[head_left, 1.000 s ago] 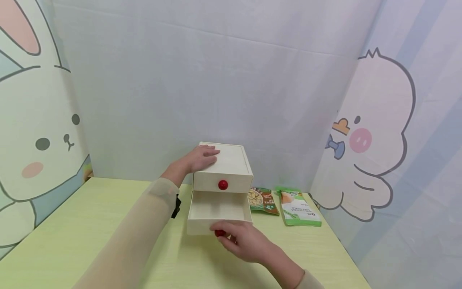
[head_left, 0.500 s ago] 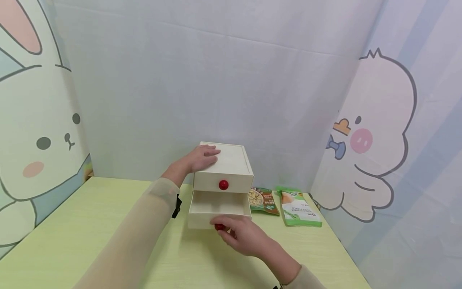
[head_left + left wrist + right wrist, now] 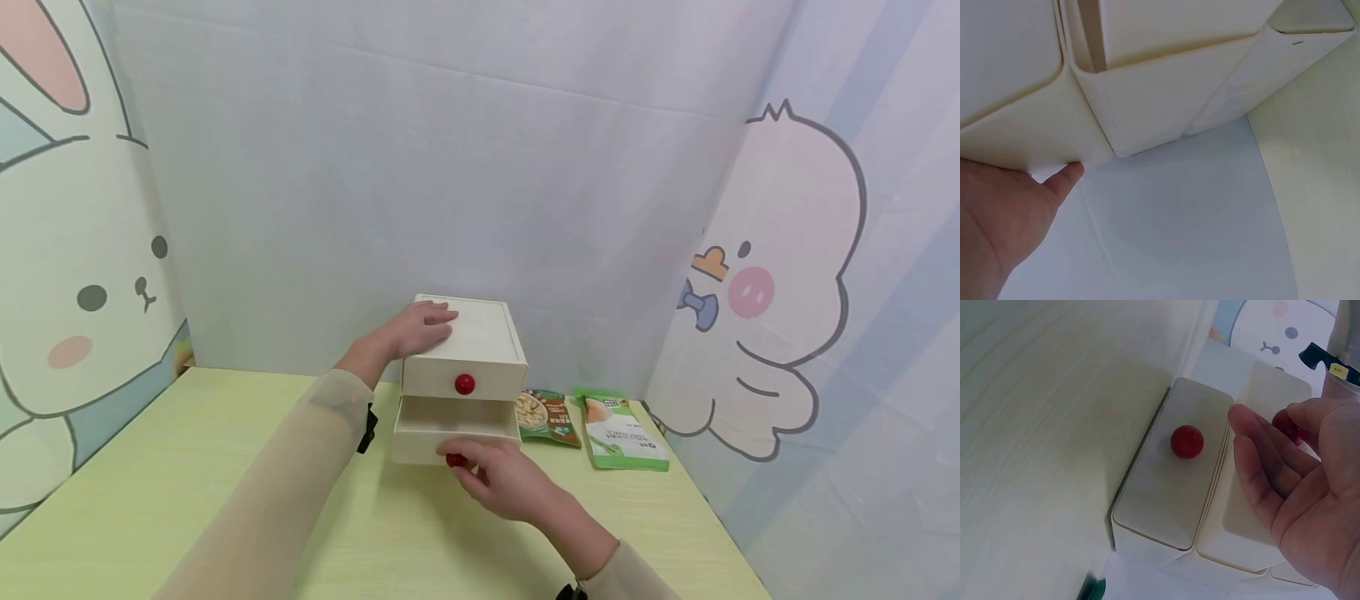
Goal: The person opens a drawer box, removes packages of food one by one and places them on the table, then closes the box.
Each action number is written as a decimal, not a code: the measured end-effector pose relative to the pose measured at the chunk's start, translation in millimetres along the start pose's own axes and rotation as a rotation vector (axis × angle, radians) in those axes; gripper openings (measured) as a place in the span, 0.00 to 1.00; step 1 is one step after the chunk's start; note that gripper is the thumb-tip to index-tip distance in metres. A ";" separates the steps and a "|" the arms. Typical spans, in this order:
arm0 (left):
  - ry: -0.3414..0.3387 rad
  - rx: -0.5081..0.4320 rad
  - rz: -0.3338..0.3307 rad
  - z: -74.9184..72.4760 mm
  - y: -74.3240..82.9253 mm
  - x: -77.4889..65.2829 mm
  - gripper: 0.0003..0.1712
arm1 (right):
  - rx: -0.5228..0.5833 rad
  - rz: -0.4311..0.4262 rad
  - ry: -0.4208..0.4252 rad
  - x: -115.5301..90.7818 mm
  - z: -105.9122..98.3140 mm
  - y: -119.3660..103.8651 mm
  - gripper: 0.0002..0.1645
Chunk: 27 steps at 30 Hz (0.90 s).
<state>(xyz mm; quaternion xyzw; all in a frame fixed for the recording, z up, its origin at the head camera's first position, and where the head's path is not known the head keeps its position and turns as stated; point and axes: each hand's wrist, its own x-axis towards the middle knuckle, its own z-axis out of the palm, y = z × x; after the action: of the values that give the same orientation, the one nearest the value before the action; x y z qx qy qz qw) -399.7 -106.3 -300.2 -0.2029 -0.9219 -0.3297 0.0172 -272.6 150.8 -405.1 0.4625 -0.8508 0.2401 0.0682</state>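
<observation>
A small cream-white drawer cabinet (image 3: 480, 327) stands at the back of the table. My left hand (image 3: 418, 328) rests on its top at the left edge, fingers extended; in the left wrist view the thumb (image 3: 1067, 180) touches the cabinet. Below the top drawer (image 3: 429, 379), a lower drawer (image 3: 414, 448) is pulled partway out, and the part of its inside that shows holds nothing. My right hand (image 3: 504, 477) pinches that drawer's red knob (image 3: 454, 459) between thumb and fingers. In the right wrist view, another closed drawer (image 3: 1160, 494) with a red knob (image 3: 1187, 442) sits beneath it, near the table.
To the cabinet's right lie a brown-and-green food packet (image 3: 551, 417) and a white-and-green packet (image 3: 624, 433). The pale yellow-green table (image 3: 225, 458) meets a plain curtain (image 3: 315, 208) behind. Printed curtains with cartoon animals flank both sides.
The pulled-out drawer has slid inward, toward the cabinet, with my right hand still on its knob. My left hand stays in place on top.
</observation>
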 end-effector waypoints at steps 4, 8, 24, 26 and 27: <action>0.003 -0.002 -0.001 0.6 0.9 -0.3 0.34 | -0.008 -0.005 0.008 2.8 1.1 4.0 0.18; 0.003 0.006 -0.005 0.9 0.2 0.4 0.34 | -0.017 0.002 0.015 5.6 1.6 7.3 0.19; -0.002 0.005 0.005 0.2 -1.4 1.9 0.34 | -0.020 0.065 0.017 14.9 1.1 13.9 0.20; -0.001 0.007 0.006 0.3 -1.4 2.1 0.34 | -0.017 0.072 0.017 15.8 1.6 15.2 0.20; -0.002 0.008 0.006 0.5 -1.3 2.2 0.35 | -0.015 0.077 0.017 16.3 1.8 15.8 0.20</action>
<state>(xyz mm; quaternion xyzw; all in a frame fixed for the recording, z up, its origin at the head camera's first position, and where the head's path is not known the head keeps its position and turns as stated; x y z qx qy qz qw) -402.1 -106.1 -301.0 -0.2059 -0.9226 -0.3256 0.0184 -294.5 144.9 -406.6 0.4268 -0.8691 0.2401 0.0696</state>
